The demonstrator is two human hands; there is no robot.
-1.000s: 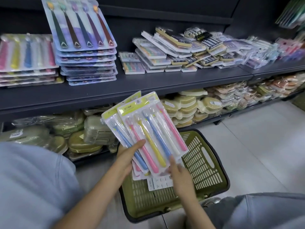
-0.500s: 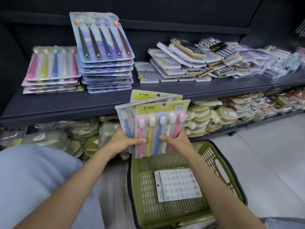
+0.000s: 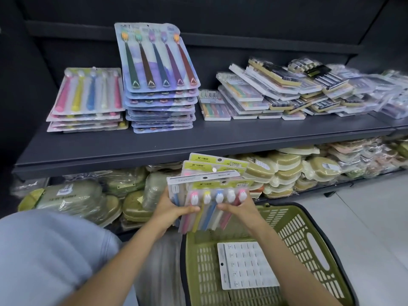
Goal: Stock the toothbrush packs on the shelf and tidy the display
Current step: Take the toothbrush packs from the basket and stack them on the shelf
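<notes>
I hold a fanned bundle of toothbrush packs [image 3: 212,186] with yellow-green headers, upright, just below the dark shelf [image 3: 198,140] and above the green basket [image 3: 309,244]. My left hand [image 3: 174,208] grips the bundle's left side, thumb across the front. On the right side my right hand [image 3: 240,208] grips it the same way. One pack [image 3: 247,265] lies face down in the basket. On the shelf a low stack of matching pastel packs [image 3: 88,100] lies at the left, beside a taller stack of dark-handled packs [image 3: 159,76].
Slanted piles of boxed toothbrush sets [image 3: 287,89] fill the shelf's right part. Wrapped green and cream soap cases [image 3: 287,171] crowd the lower shelf. My knee in light blue cloth [image 3: 44,250] is at the lower left. Pale floor tiles [image 3: 364,217] lie to the right.
The bundle has turned upright and risen from above the basket toward the shelf edge. Both hands now grip its sides. My view has moved closer to the shelf.
</notes>
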